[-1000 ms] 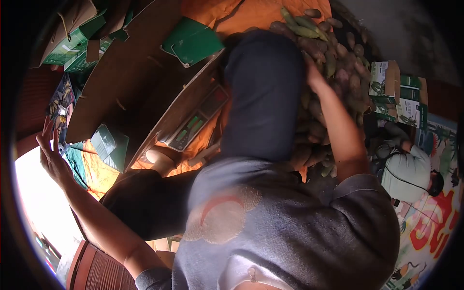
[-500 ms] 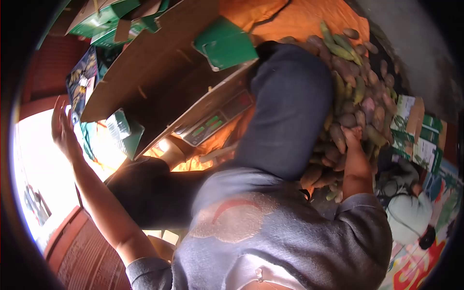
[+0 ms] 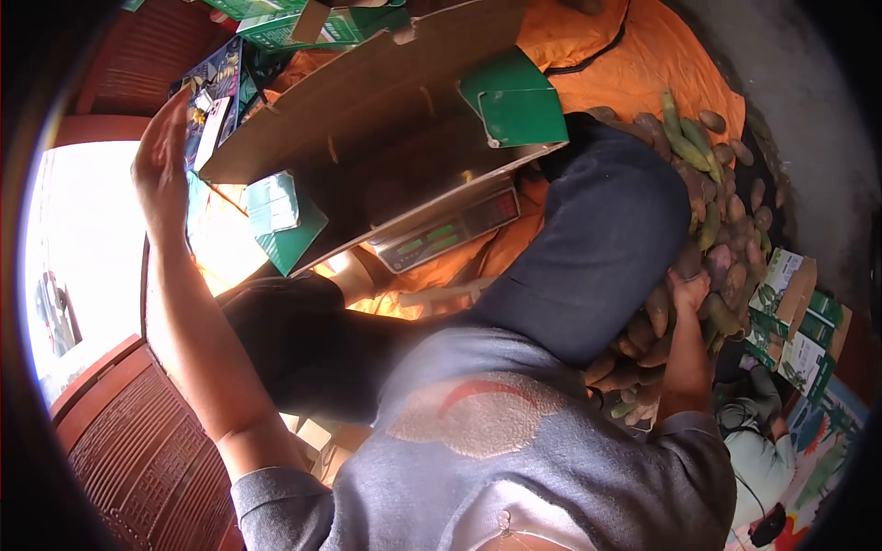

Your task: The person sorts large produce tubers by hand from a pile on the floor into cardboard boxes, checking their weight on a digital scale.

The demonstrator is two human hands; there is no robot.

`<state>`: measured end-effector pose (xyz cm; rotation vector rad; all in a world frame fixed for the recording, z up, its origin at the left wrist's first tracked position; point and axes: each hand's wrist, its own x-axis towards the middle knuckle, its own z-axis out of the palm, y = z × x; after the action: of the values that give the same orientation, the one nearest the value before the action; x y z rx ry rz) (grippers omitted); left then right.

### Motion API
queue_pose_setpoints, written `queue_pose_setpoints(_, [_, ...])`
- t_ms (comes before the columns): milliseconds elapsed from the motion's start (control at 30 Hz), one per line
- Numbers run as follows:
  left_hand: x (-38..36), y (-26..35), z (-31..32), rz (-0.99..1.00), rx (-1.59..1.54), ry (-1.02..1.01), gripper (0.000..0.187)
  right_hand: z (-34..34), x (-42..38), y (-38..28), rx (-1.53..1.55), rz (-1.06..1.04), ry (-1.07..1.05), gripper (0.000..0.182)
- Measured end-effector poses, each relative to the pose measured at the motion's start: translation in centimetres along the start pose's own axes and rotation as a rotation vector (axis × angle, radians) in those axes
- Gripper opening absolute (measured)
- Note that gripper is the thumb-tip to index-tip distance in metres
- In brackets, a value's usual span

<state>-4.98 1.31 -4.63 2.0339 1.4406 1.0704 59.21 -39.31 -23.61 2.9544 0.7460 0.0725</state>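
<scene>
So the main landmark here is a big cardboard box (image 3: 372, 138), plain brown and matte inside, one long wall tilted, with shiny green flaps (image 3: 525, 108) bent out at the ends. Off its right end there's a heap of tubers (image 3: 657, 308): lumpy, oblong, dull brown skins that look kinda dusty, a few with a pinkish tint. Some long, smooth green vegetables (image 3: 684, 138) with tapered tips lie on top, at the side of the heap nearer the box.

Right hand (image 3: 689, 289) is down in the heap, well right of the box, fingers bent and touching a dark brown tuber. Can't tell if it's actually gripped. Left hand (image 3: 165, 174) is up past the box's left end, palm flat, fingers stretched out and nothing in it, near a glossy dark printed panel (image 3: 213, 96).

Just below the box's lower edge sits a boxy digital scale (image 3: 450, 236) with glowing green displays, partly covered. Crinkly orange sheeting (image 3: 634, 60) spreads beyond the box's upper right. Lower left of the box, there's a reddish-brown carved wooden panel (image 3: 152, 441), all ridged slats.
</scene>
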Motion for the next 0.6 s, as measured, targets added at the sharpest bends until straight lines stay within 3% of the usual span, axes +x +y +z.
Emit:
queue_pose_setpoints(67, [0.3, 0.9, 0.8, 0.068, 0.056, -0.063, 0.026, -0.9, 3.2, -0.5, 0.140, -0.277, 0.215, 0.081])
queue_pose_setpoints(133, [0.1, 3.1, 1.8, 0.022, 0.173, -0.116, 0.025, -6.5, 5.3, -5.3, 0.313, -0.272, 0.218, 0.080])
queue_pose_setpoints(200, [0.2, 3.5, 2.3, 0.125, 0.225, -0.152, 0.028, -13.1, 5.9, -10.9, 0.389, -0.407, 0.332, 0.074])
queue_pose_setpoints(233, [0.1, 4.0, 2.2, 0.016, 0.247, -0.261, 0.031, -16.8, 5.4, -13.9, 0.521, -0.459, 0.230, 0.071])
queue_pose_setpoints(267, [0.0, 3.6, 2.5, 0.166, 0.282, -0.197, 0.030, -20.6, 4.6, -17.1, 0.650, -0.510, 0.124, 0.068])
queue_pose_setpoints(333, [-0.2, 3.2, 2.8, 0.203, 0.330, -0.170, 0.030, -27.3, 1.8, -23.0, 0.548, -0.688, 0.084, 0.066])
queue_pose_setpoints(467, [-0.2, 3.1, 2.6, 0.157, 0.289, -0.220, 0.027, -32.6, -5.4, -34.1, 0.675, -1.260, -0.265, 0.062])
queue_pose_setpoints(533, [-0.4, 3.8, 2.5, 0.089, 0.261, -0.316, 0.027, -32.4, -8.6, -39.6, 0.448, -1.489, -0.442, 0.059])
queue_pose_setpoints(600, [-0.9, 3.5, 2.7, 0.129, 0.270, -0.307, 0.025, -29.2, -11.6, -44.3, 0.106, -1.604, -0.420, 0.057])
